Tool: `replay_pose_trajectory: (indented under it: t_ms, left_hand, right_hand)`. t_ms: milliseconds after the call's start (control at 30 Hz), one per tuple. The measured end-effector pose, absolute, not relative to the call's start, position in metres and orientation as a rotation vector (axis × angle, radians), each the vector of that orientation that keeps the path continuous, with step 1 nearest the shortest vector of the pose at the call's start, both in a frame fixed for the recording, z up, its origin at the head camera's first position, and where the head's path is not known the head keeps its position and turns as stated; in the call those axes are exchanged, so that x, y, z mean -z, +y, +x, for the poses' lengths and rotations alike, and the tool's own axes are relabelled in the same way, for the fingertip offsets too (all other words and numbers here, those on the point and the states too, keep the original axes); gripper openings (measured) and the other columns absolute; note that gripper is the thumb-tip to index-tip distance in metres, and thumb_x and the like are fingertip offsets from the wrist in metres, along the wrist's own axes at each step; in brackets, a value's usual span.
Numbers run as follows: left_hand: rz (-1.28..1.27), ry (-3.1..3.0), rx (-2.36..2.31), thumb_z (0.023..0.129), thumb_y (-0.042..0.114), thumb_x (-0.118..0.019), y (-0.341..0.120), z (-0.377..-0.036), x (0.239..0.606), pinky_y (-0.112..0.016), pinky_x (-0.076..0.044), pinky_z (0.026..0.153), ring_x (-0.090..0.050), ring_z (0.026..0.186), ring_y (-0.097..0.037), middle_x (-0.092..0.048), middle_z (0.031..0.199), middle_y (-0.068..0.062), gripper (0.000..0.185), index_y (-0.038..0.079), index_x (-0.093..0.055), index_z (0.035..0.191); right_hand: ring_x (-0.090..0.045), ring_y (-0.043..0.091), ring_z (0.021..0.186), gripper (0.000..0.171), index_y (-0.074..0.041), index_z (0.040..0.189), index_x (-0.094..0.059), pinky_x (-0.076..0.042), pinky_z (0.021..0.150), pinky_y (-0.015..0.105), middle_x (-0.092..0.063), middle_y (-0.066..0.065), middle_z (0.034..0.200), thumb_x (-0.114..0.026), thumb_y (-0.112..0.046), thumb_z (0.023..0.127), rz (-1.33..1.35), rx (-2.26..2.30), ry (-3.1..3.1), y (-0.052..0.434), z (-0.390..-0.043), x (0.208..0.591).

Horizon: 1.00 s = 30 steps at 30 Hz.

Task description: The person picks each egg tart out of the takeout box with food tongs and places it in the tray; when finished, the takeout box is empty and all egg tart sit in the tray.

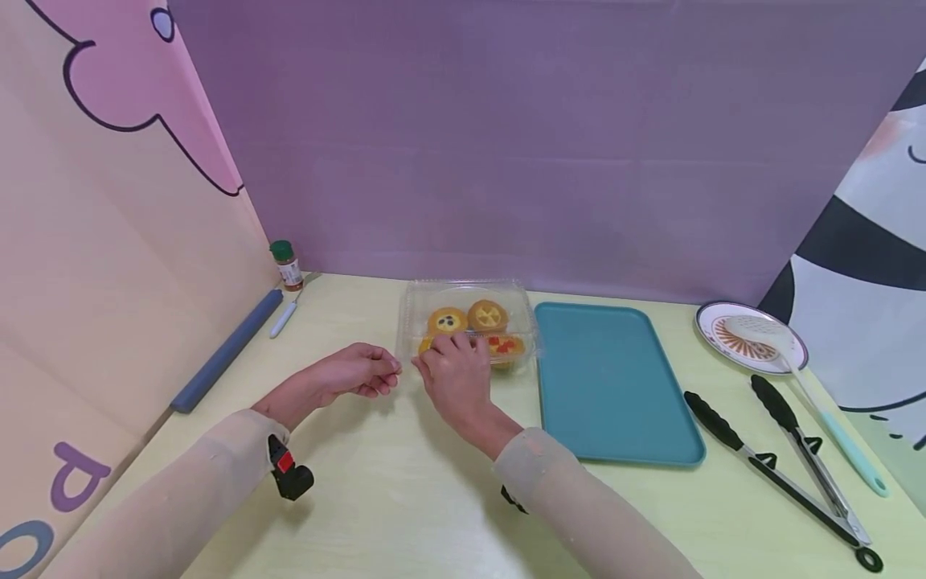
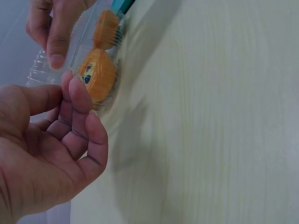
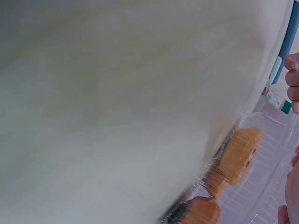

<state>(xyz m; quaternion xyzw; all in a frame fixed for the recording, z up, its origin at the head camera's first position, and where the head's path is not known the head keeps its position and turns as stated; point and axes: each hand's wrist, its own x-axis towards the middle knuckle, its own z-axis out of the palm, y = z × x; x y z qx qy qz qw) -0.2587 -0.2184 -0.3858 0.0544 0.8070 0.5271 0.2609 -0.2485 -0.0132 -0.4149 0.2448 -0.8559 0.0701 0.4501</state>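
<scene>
Sleeves come in from the near edge of the pale yellow table (image 1: 405, 498), one on each arm. The left hand (image 1: 354, 371) sits just left of a clear plastic box (image 1: 469, 322). Its fingers are curled in loosely, and in the left wrist view the fingertips (image 2: 77, 91) look like they touch the box's near corner, but I cannot tell if they pinch it. The right hand (image 1: 456, 374) rests on the near edge of the box with its fingers bent over the rim, and it seems to hold that edge. Inside the box sit small round tarts (image 1: 473, 318), golden with bits of fruit on top. The lid looks shut over them, so I think the opening of the box is only starting and the tarts are all still inside. Just right of the box lies a teal tray (image 1: 615, 386). Black tongs (image 1: 781, 466) lie farther right, near the table's near right corner. Beyond them a plate (image 1: 712, 318) holds the head of a slotted spoon (image 1: 767, 334) with a mint handle. On the far left stand a small spice jar (image 1: 287, 264) with a green cap, a white pen-like stick (image 1: 284, 318) and a long blue-grey roll (image 1: 227, 350) by the wall.
</scene>
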Motion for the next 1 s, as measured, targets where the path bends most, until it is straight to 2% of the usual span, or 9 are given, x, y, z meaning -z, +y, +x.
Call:
replay_pose_trajectory:
  t_ms: [133,333,700,1000]
  left_hand:
    - [0.132,2.184,-1.423,0.106,0.017,-0.046,-0.22,-0.259,0.384,-0.027,-0.052,0.075,-0.06,0.078,-0.012,-0.063,0.088,-0.001,0.031,-0.009,-0.054,0.12]
    - [0.12,2.157,-1.433,0.105,0.019,-0.047,-0.222,-0.26,0.383,-0.026,-0.051,0.074,-0.059,0.078,-0.013,-0.063,0.09,-0.003,0.031,-0.008,-0.054,0.119]
    - [0.043,2.133,-1.441,0.105,0.02,-0.049,-0.219,-0.26,0.38,-0.023,-0.05,0.07,-0.058,0.073,-0.011,-0.061,0.084,0.001,0.032,-0.007,-0.055,0.12]
    - [-0.022,2.14,-1.444,0.105,0.021,-0.049,-0.216,-0.256,0.378,-0.022,-0.05,0.068,-0.057,0.073,-0.01,-0.062,0.086,0.0,0.031,-0.006,-0.055,0.12]
  right_hand:
    - [-0.06,0.015,0.085,0.023,-0.023,0.081,-0.079,-0.044,0.083,0.035,-0.068,-0.009,0.083,-0.071,-0.042,0.092,0.613,-0.208,-2.101,-0.014,-0.253,0.407]
    - [-0.062,0.015,0.083,0.019,-0.021,0.079,-0.077,-0.045,0.079,0.036,-0.067,-0.007,0.081,-0.075,-0.036,0.09,0.629,-0.243,-2.002,-0.014,-0.262,0.395]
    - [-0.065,0.017,0.087,0.021,-0.017,0.087,-0.077,-0.046,0.08,0.036,-0.07,-0.003,0.087,-0.068,-0.034,0.095,0.586,-0.233,-2.019,-0.012,-0.28,0.354]
    - [-0.065,0.019,0.089,0.021,-0.015,0.088,-0.073,-0.046,0.081,0.036,-0.07,-0.001,0.089,-0.064,-0.03,0.098,0.544,-0.287,-2.07,-0.015,-0.289,0.337]
